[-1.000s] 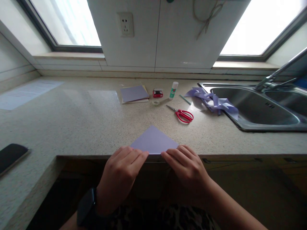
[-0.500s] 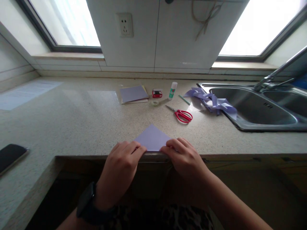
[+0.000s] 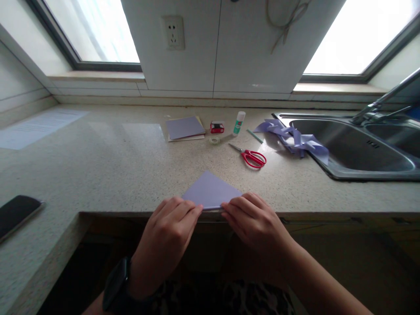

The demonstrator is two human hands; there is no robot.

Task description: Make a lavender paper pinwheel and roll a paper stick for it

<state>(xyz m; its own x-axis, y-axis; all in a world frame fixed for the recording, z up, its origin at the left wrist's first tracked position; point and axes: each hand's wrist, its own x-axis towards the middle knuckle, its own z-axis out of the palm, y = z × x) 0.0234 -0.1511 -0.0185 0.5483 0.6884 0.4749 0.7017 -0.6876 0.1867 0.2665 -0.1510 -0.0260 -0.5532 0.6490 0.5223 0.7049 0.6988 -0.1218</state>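
Speckled tabletop (image 3: 108, 170) runs under two windows, sink (image 3: 354, 151) at right. My left hand (image 3: 170, 227) and right hand (image 3: 254, 223) press fingertips flat on the near edge of the paper (image 3: 211, 192) at the tabletop's front edge. Scissors (image 3: 251, 156) lie well beyond.

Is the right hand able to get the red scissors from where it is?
Probably yes. The right hand rests on the paper, and only bare counter lies between it and the scissors.
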